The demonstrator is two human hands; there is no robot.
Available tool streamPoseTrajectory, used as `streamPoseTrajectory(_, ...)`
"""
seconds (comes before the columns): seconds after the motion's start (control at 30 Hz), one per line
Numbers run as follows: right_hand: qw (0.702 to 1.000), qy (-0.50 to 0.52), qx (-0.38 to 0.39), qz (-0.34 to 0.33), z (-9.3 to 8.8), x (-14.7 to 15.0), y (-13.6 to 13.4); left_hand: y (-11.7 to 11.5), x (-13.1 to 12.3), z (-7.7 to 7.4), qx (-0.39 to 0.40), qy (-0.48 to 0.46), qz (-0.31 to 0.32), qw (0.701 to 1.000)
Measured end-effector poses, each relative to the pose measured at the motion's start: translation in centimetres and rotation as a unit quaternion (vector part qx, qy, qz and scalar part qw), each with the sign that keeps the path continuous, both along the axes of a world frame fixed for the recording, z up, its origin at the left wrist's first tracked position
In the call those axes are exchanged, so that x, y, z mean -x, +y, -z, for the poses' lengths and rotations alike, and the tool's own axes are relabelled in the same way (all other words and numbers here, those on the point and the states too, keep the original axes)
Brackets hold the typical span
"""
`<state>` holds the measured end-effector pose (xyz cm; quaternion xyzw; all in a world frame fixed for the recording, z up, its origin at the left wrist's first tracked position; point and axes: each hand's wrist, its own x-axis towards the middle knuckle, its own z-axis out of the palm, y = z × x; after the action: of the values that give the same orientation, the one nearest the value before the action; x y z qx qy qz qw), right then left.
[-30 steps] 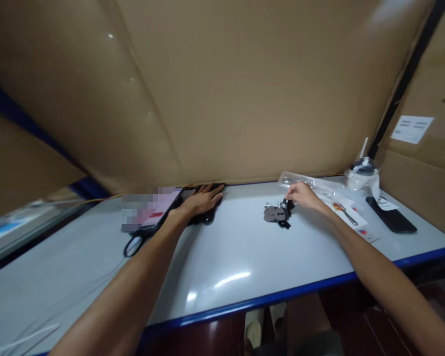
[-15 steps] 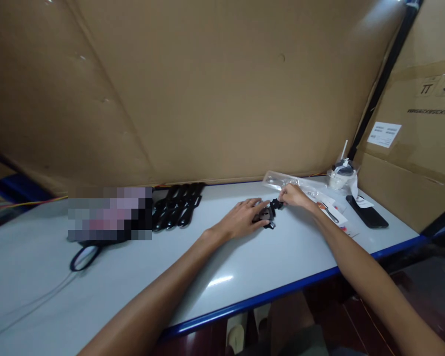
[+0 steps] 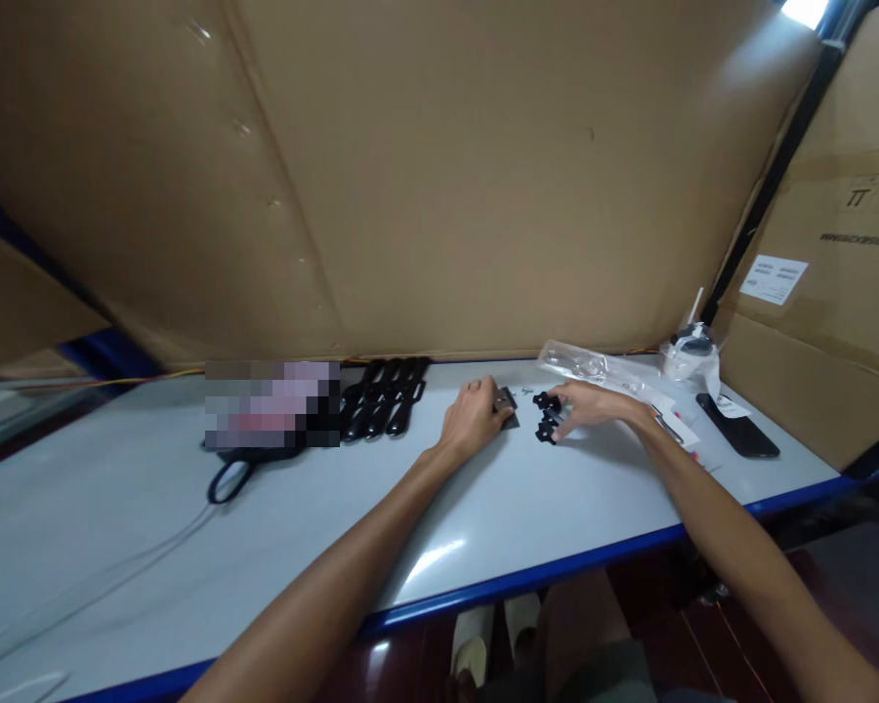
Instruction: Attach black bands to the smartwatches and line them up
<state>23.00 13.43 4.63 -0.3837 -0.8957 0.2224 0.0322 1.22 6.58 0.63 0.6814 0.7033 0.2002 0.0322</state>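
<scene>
My left hand (image 3: 475,412) is closed on the left side of a flat, dark metal plate (image 3: 510,408), its fingers curled over it. To the right, my right hand (image 3: 592,402) grips a black part with lobed ends (image 3: 546,431), thumb at the near end and fingers at the far end. Its middle is partly hidden by the hand. A few small screws (image 3: 526,390) lie on the table just beyond the two hands.
A clear plastic bag (image 3: 582,361) lies behind my right hand. Farther right are a phone (image 3: 739,430) and a wrapped cup (image 3: 692,356). Several black handle-like pieces (image 3: 385,400) lie left, beside a blurred-out item (image 3: 271,405). Cardboard (image 3: 439,195) walls the back of the white table (image 3: 527,517).
My hands have moved apart. The dark plate is now with my left hand and the black lobed part with my right, with a gap between them. The view has shifted somewhat.
</scene>
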Motion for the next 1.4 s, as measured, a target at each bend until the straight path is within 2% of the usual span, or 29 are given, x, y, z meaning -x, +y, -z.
streamPoseTrajectory(0.07, 1.000, 0.018, -0.010, 0.004, 0.4, 1.0, -0.8, -0.3, -0.5, -0.1, 0.004, -0.017, -0.010, 1.000)
streamPoseTrajectory(0.17, 0.993, 0.098, -0.021, 0.064, 1.9, 2.8, -1.6, -0.7, -1.5, -0.2, 0.002, -0.037, -0.008, 0.999)
streamPoseTrajectory(0.3, 0.976, 0.195, -0.001, 0.100, 3.8, 4.0, -1.3, -0.9, -2.5, -0.1, -0.012, -0.106, 0.018, 0.994)
streamPoseTrajectory(0.4, 0.955, 0.272, 0.030, 0.116, 4.2, 3.8, -0.5, -0.9, -2.8, 0.2, -0.048, -0.125, 0.082, 0.988)
streamPoseTrajectory(0.47, 0.938, 0.310, 0.100, 0.122, 3.9, 3.2, 0.2, -0.8, -2.8, 0.5, -0.069, -0.117, 0.133, 0.982)
streamPoseTrajectory(0.53, 0.905, 0.355, 0.168, 0.162, 3.4, 2.4, 0.9, -0.6, -2.9, 0.7, -0.073, -0.111, 0.186, 0.973)
streamPoseTrajectory(0.63, 0.884, 0.378, 0.176, 0.211, 2.8, 1.5, 1.6, -0.4, -2.9, 0.9, -0.064, -0.127, 0.255, 0.957)
streamPoseTrajectory(0.73, 0.894, 0.359, 0.147, 0.226, 2.6, 1.2, 2.2, -0.3, -2.4, 0.9, -0.062, -0.167, 0.271, 0.946)
streamPoseTrajectory(0.8, 0.909, 0.333, 0.102, 0.227, 2.6, 1.0, 2.6, -0.1, -1.7, 0.8, -0.081, -0.169, 0.225, 0.956)
streamPoseTrajectory(0.87, 0.932, 0.286, 0.003, 0.221, 2.6, 0.6, 3.0, 0.2, -0.8, 0.8, -0.099, -0.128, 0.167, 0.973)
streamPoseTrajectory(0.97, 0.960, 0.207, -0.088, 0.169, 2.2, -0.1, 3.2, 0.7, 0.4, 1.1, -0.091, -0.059, 0.163, 0.981)
streamPoseTrajectory(1.13, 0.988, 0.131, -0.082, 0.009, 1.4, -0.1, 1.6, 1.0, 0.7, 2.2, -0.058, -0.015, 0.233, 0.971)
streamPoseTrajectory(1.2, 0.990, 0.086, -0.104, -0.036, 1.3, 0.2, 0.9, 1.1, 0.7, 2.6, -0.050, -0.010, 0.238, 0.970)
streamPoseTrajectory(1.27, 0.990, 0.052, -0.122, -0.048, 1.5, 0.6, 0.5, 1.3, 0.9, 2.9, -0.050, -0.014, 0.220, 0.974)
streamPoseTrajectory(1.4, 0.987, 0.081, -0.141, 0.005, 2.9, 1.5, 0.5, 1.8, 1.8, 3.2, -0.064, -0.047, 0.147, 0.986)
